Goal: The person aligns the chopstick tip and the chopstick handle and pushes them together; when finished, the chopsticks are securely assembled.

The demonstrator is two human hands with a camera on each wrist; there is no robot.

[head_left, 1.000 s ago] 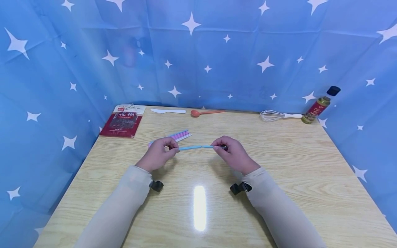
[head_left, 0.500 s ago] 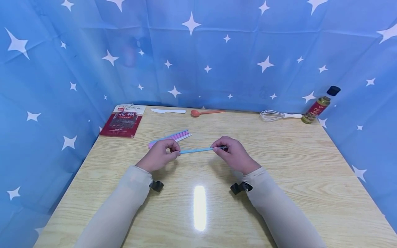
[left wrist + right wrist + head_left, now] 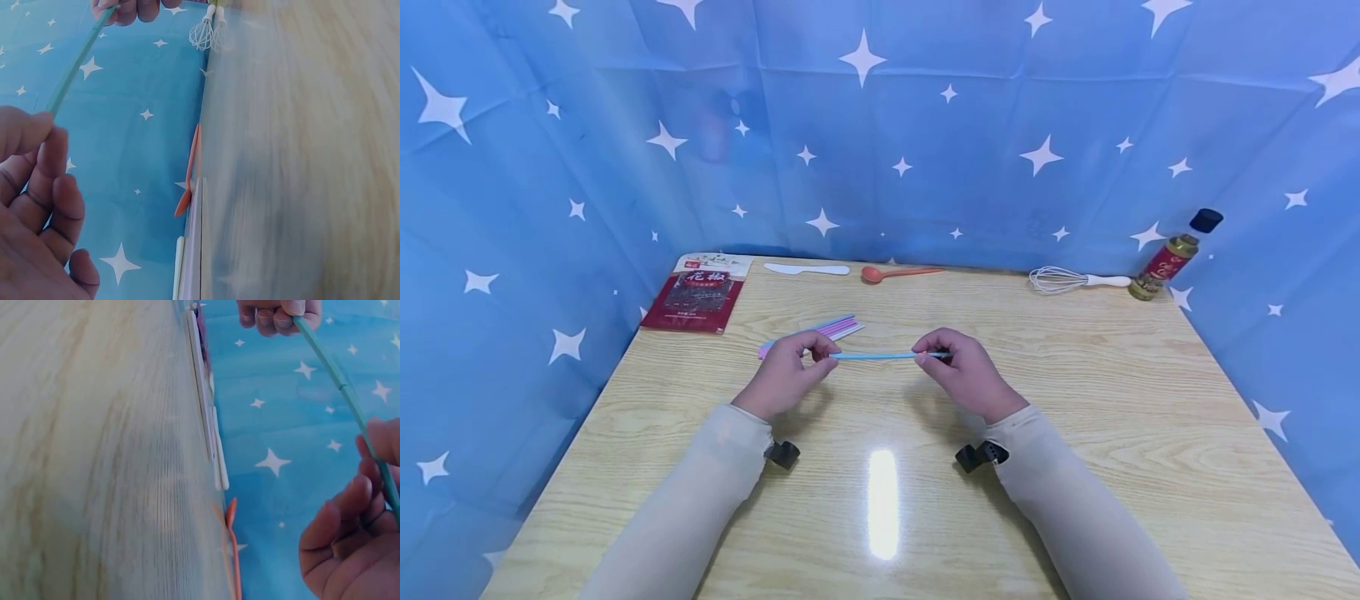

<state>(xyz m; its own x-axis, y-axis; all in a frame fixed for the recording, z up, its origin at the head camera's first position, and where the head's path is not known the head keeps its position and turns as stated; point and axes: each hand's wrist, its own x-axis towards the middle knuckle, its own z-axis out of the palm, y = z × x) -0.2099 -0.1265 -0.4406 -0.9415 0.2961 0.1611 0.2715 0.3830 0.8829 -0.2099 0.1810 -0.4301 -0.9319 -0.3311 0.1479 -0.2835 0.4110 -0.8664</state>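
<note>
My left hand [image 3: 786, 372] pinches the left part of a thin blue straw [image 3: 874, 356] between thumb and fingertips. My right hand [image 3: 961, 372] pinches its right part. The straw is held above the table, nearly level and straight in the head view. In the right wrist view a dark seam crosses the straw [image 3: 326, 361] between the hands, nearer the right one; whether it joins two pieces I cannot tell. Just behind the left hand lies a bundle of several straws [image 3: 841, 327] in blue, pink, purple and white, partly hidden by that hand.
Along the back of the wooden table [image 3: 1075, 467] lie a red spice packet [image 3: 696, 293], a white plastic knife [image 3: 807, 269], an orange spoon [image 3: 898, 272] and a whisk [image 3: 1078, 280]. An oil bottle [image 3: 1167, 265] stands at the back right corner. A starry blue curtain [image 3: 925, 125] surrounds the table.
One second ago the straw showed a slight bend and a break line near its middle. Since then it has straightened; the left hand dipped, then rose slightly.
</note>
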